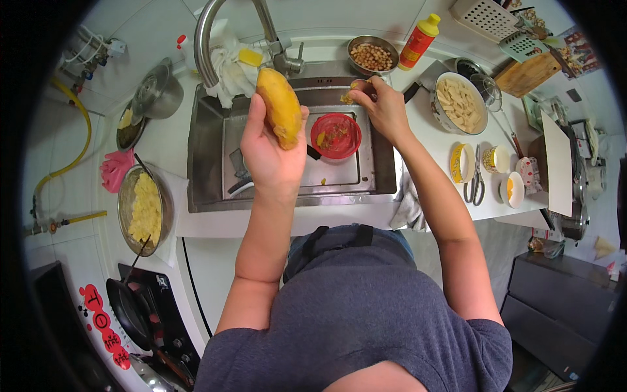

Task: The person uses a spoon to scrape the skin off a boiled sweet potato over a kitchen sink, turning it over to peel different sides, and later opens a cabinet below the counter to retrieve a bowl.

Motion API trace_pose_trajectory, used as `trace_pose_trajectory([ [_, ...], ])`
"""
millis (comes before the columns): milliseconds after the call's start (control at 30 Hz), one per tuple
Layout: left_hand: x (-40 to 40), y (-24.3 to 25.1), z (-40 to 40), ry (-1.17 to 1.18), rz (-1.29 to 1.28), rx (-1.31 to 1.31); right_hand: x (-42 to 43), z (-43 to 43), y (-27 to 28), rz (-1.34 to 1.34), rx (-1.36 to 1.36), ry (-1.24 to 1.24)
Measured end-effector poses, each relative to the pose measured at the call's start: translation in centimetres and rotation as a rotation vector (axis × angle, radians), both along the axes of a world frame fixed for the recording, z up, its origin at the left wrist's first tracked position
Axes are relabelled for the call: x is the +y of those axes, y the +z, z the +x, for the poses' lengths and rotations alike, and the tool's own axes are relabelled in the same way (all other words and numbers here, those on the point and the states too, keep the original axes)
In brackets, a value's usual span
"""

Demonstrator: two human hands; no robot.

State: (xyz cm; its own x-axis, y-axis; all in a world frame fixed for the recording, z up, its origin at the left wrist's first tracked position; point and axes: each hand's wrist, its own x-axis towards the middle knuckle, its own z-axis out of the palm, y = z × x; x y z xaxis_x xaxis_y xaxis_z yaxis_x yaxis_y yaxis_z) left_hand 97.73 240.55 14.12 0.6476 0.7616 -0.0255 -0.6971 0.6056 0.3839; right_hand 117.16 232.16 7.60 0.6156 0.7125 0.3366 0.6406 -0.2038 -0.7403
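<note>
My left hand (pixel 274 152) holds up a peeled yellow sweet potato (pixel 280 105) over the left part of the stainless steel sink (pixel 205 147), its tip pointing towards the tap. Over the sink's back right corner, my right hand (pixel 384 108) has its thumb and fingers pinched on scraps of yellow peel (pixel 348 98). A small dark item shows between those fingers, too unclear to name. Below and between the hands, a red plastic bowl (pixel 337 156) stands in the sink with peel scraps inside. A black handle (pixel 313 153) pokes out beside that bowl, partly hidden by my left hand.
A curved tap (pixel 204 49) rises behind my left hand. Behind the sink stand a metal bowl of nuts or beans (pixel 372 56) and a red bottle (pixel 417 44). Right lie a bowl of pale chunks (pixel 458 105) and scissors (pixel 475 183); left, a bowl of yellow mash (pixel 145 208).
</note>
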Motion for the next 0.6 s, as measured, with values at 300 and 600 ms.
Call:
trace_pose_trajectory([
  [300,1.6,-1.4,-0.8,-0.022,-0.036,-0.052,3.0,0.2,-3.3,-0.311,-0.161,0.03],
  [600,1.7,-2.2,-0.9,-0.105,-0.07,-0.064,4.0,0.8,-4.6,-0.384,-0.119,0.065],
])
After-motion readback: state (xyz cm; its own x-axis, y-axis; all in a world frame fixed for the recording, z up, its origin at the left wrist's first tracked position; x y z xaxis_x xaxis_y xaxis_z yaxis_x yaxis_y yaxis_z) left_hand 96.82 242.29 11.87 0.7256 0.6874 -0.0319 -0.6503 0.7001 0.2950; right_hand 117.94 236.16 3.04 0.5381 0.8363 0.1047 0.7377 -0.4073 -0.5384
